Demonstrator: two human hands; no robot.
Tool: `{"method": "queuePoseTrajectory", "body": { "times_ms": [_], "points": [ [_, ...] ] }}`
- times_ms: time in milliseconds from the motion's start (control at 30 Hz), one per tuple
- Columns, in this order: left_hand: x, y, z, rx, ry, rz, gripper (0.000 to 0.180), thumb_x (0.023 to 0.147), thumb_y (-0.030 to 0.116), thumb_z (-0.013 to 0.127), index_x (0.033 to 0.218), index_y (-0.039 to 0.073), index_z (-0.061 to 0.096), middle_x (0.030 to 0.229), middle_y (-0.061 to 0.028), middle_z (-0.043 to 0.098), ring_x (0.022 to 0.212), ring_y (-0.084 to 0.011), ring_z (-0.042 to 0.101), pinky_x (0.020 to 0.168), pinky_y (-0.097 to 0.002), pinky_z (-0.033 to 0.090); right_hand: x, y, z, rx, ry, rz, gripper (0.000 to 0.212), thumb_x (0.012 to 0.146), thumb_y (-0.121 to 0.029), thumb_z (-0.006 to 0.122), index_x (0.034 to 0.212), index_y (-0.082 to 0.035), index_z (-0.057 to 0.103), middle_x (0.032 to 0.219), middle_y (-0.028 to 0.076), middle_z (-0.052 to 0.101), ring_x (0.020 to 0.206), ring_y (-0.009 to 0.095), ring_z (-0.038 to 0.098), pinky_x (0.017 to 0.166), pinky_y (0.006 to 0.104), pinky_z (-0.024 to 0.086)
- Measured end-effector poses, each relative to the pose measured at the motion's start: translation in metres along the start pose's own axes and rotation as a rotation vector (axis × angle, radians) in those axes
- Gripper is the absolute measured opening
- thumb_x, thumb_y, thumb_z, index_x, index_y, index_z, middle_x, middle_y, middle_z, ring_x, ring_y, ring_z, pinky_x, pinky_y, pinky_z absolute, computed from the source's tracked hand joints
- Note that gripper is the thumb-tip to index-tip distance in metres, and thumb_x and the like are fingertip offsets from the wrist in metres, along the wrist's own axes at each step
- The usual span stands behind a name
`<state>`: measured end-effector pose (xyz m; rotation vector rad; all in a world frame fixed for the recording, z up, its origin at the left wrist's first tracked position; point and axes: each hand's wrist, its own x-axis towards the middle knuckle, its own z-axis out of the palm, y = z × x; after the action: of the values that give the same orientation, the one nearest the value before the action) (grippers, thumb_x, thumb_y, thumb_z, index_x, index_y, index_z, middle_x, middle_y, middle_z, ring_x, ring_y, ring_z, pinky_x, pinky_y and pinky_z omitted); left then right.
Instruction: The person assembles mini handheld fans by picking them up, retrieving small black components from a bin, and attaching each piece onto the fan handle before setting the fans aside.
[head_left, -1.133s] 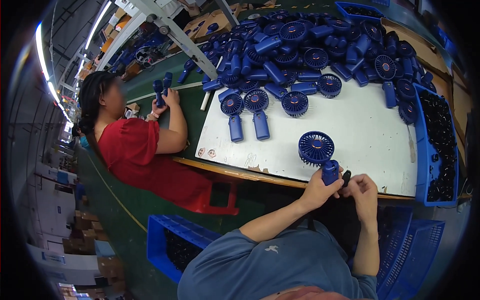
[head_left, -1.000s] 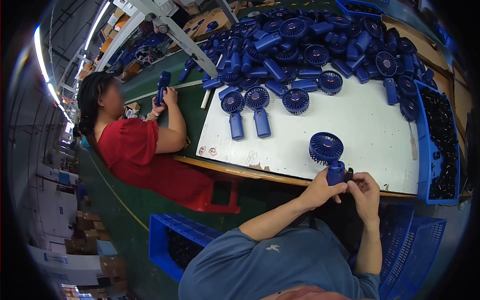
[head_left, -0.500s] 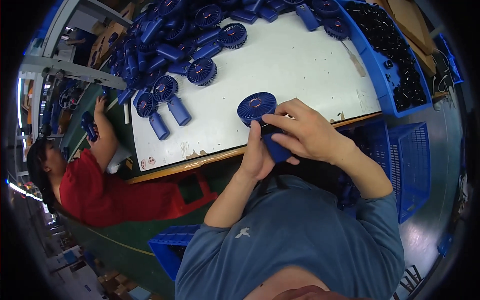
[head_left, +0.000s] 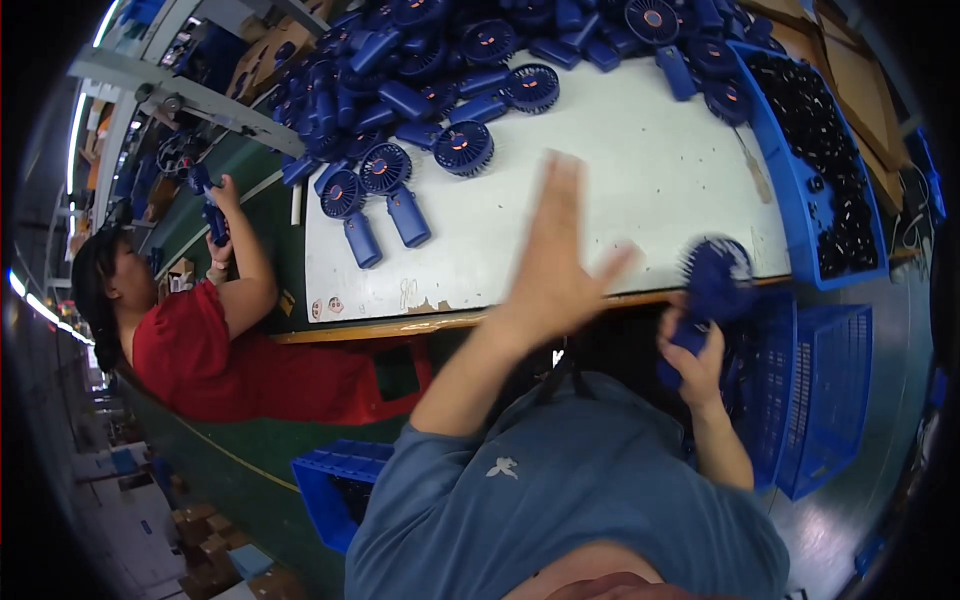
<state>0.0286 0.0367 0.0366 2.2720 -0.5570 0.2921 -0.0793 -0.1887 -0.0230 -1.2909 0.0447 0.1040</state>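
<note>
My right hand (head_left: 697,365) grips the handle of a dark blue handheld fan (head_left: 718,275), off the table's front edge on the right, above the blue crates. The fan's round head is smeared by motion. Nothing is in my left hand (head_left: 562,255), which reaches out over the white table (head_left: 640,180) with fingers stretched and thumb apart; it is blurred too. Beyond it lie more blue handheld fans, among them one fan (head_left: 464,148) and another fan (head_left: 386,168) at the near edge of a big heap (head_left: 400,60).
At the right end of the table stands a blue tray (head_left: 775,150) of small black parts. Blue plastic crates (head_left: 825,390) stand below it. To the left, a co-worker in red (head_left: 215,340) sits holding a blue fan. Another blue crate (head_left: 335,480) is on the floor.
The fan has gone from between both hands above the table edge to the right, in my right hand alone. My left hand has let go and stretched forward. The view has shifted.
</note>
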Motion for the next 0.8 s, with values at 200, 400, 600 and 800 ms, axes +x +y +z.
{"method": "queuePoseTrajectory", "body": {
  "times_ms": [200, 400, 600, 800],
  "points": [
    [0.027, -0.128, -0.043, 0.509, 0.176, -0.486, 0.096, 0.084, 0.052, 0.069, 0.149, -0.005, 0.026, 0.152, -0.0358, 0.023, 0.143, -0.0484, 0.023, 0.115, -0.054, 0.025, -0.054, 0.077, -0.137, -0.545, 0.581, -0.056, 0.048, 0.084, -0.008, 0.063, 0.128, 0.007, 0.052, 0.111, 0.013, 0.061, 0.103, 0.022, 0.057, 0.096, 0.0323, 0.043],
    [0.035, -0.152, -0.043, 0.678, 0.245, -0.426, 0.092, 0.079, 0.047, 0.074, 0.143, -0.006, 0.037, 0.14, -0.029, 0.043, 0.131, -0.0438, 0.038, 0.107, -0.0504, 0.036, -0.088, 0.154, -0.23, -0.924, 0.714, 0.637, 0.049, 0.082, -0.02, 0.068, 0.121, 0.008, 0.056, 0.111, 0.03, 0.065, 0.105, 0.041, 0.063, 0.096, 0.0431, 0.048],
    [0.012, -0.047, -0.055, -0.439, 0.285, -0.461, 0.071, 0.088, 0.041, 0.069, 0.135, -0.007, 0.047, 0.111, -0.0132, 0.059, 0.098, -0.0198, 0.058, 0.092, -0.0326, 0.047, -0.062, 0.109, -0.177, -0.873, 0.502, 0.101, 0.057, 0.082, -0.011, 0.071, 0.133, 0.006, 0.051, 0.122, 0.024, 0.06, 0.114, 0.037, 0.06, 0.099, 0.0424, 0.046],
    [-0.04, -0.007, 0.008, -1.947, -0.355, -0.601, 0.055, 0.103, 0.048, 0.042, 0.14, 0.008, 0.046, 0.131, -0.0082, 0.058, 0.121, -0.0202, 0.055, 0.108, -0.0423, 0.041, 0.017, -0.011, 0.001, -1.062, 0.084, -0.59, 0.074, 0.075, -0.006, 0.076, 0.14, 0.003, 0.042, 0.139, 0.025, 0.043, 0.126, 0.041, 0.047, 0.103, 0.0433, 0.041]
  ]
}}
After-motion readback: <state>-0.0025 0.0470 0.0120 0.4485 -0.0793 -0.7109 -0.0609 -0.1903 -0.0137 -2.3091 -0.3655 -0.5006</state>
